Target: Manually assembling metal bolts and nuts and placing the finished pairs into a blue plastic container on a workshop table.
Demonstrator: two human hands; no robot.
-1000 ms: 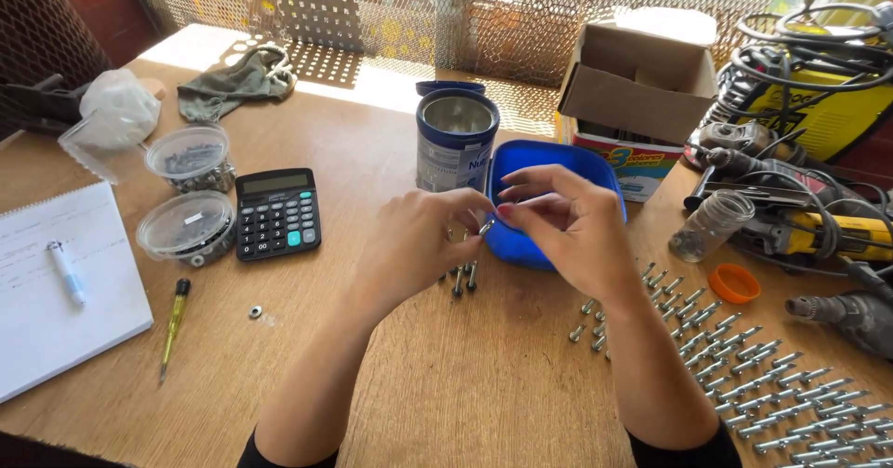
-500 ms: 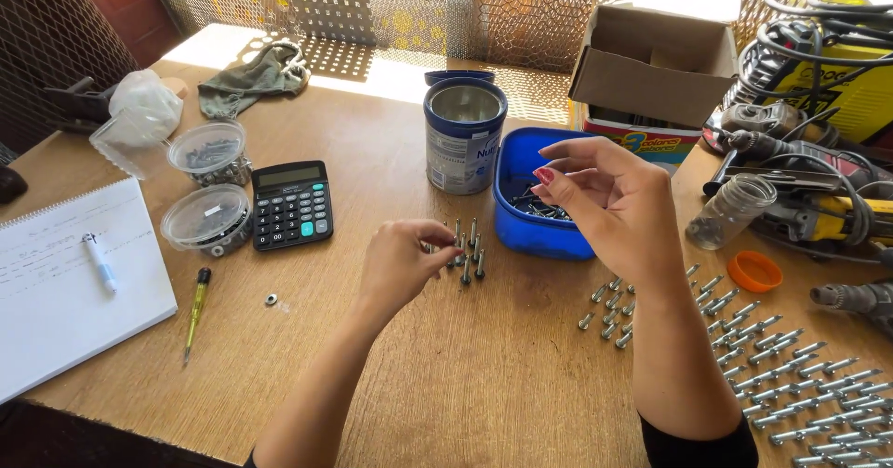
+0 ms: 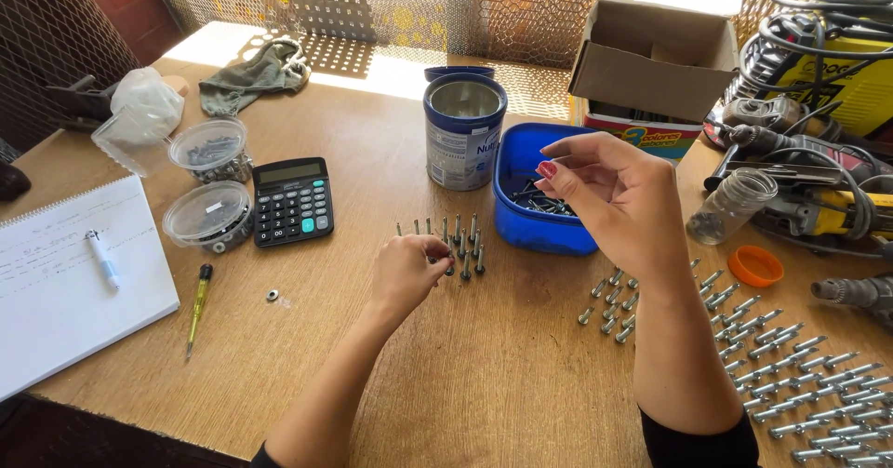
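My left hand (image 3: 407, 271) rests on the wooden table (image 3: 484, 384), its fingertips pinched on a small bolt at the near edge of a cluster of upright bolts (image 3: 458, 243). My right hand (image 3: 616, 193) hovers over the blue plastic tub (image 3: 530, 229) of dark screws. Its thumb and fingers are curled close together above the contents, with nothing visible between them. Just behind the upright bolts stands an open blue and silver tin can (image 3: 463, 133).
Many silver bolts (image 3: 791, 375) lie in rows at the right. A calculator (image 3: 292, 200), two lidded clear tubs (image 3: 206, 215), a notebook with pen (image 3: 65, 282), a screwdriver (image 3: 197, 305) and a nut (image 3: 272, 294) sit left. A cardboard box (image 3: 651, 54), glass jar (image 3: 730, 206), orange lid (image 3: 755, 265) and power tools (image 3: 819, 180) crowd the right.
The hands, together a second ago, have separated. My left hand went down to the upright bolts with a bolt; my right hand moved over the blue tub.
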